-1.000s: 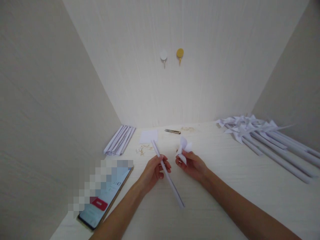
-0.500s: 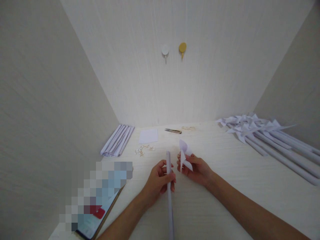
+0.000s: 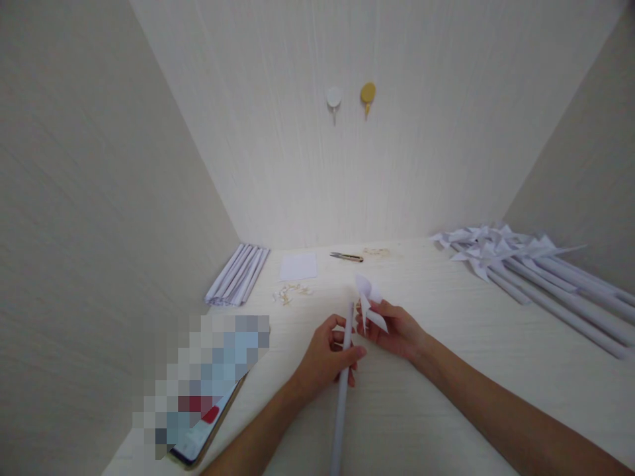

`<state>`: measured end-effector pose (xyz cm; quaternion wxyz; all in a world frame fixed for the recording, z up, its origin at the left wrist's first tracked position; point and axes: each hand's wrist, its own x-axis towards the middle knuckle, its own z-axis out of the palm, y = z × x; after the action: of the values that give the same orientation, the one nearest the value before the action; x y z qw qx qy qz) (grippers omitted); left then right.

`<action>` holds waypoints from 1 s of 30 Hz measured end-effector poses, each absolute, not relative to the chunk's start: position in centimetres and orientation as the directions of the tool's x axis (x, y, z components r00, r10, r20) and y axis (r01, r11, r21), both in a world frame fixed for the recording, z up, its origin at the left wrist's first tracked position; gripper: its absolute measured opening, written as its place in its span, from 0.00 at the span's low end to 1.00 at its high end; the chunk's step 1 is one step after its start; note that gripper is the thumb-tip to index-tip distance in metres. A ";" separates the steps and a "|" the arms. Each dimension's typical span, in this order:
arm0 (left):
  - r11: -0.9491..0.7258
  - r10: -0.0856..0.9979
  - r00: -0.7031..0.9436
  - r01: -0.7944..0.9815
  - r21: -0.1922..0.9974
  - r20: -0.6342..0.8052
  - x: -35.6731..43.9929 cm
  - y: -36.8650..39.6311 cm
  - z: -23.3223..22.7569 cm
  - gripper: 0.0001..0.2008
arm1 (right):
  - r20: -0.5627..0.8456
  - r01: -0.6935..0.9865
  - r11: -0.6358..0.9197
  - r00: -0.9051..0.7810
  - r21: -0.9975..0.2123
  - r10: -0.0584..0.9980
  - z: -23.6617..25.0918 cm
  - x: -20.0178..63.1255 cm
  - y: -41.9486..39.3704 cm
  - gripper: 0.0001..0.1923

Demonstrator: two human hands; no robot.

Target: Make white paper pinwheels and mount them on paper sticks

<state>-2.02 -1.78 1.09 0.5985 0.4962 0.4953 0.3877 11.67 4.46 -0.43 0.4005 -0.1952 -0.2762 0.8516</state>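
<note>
- The left hand (image 3: 330, 357) is wrapped around a rolled paper stick (image 3: 342, 390), holding it nearly upright over the table (image 3: 446, 370)
- The right hand (image 3: 397, 330) pinches a folded white paper pinwheel head (image 3: 370, 303), just beside the stick's top end
- Further out: paper scraps (image 3: 292, 293), a white sheet (image 3: 298, 266), scissors (image 3: 346, 256) and a bundle of rolled sticks (image 3: 238, 276)
- Finished pinwheels (image 3: 526, 264) lie far right; a phone (image 3: 208, 423) lies near left
</note>
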 end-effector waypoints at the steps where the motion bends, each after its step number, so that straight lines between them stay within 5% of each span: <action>1: 0.205 0.955 0.211 0.033 0.978 -0.207 -2.0 -1.8 1.1 0.14 | -0.115 -0.575 -0.521 -0.595 -0.631 0.796 -0.4 11.7 4.4 0.07; 10: 0.179 0.959 0.220 0.012 0.984 -0.177 -2.1 -1.7 0.7 0.15 | -0.207 -0.513 -0.505 -0.530 -0.694 0.823 0.3 11.3 4.1 0.08; 30: 0.174 0.960 0.221 0.007 0.985 -0.171 -2.1 -1.7 0.7 0.15 | -0.086 -0.452 -0.343 -0.499 -0.824 0.863 0.7 10.7 3.7 0.09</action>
<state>-2.11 -1.65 0.72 0.5971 0.5039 0.4800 0.3989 10.67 3.71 0.74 0.4240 -0.2662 -0.3857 0.7750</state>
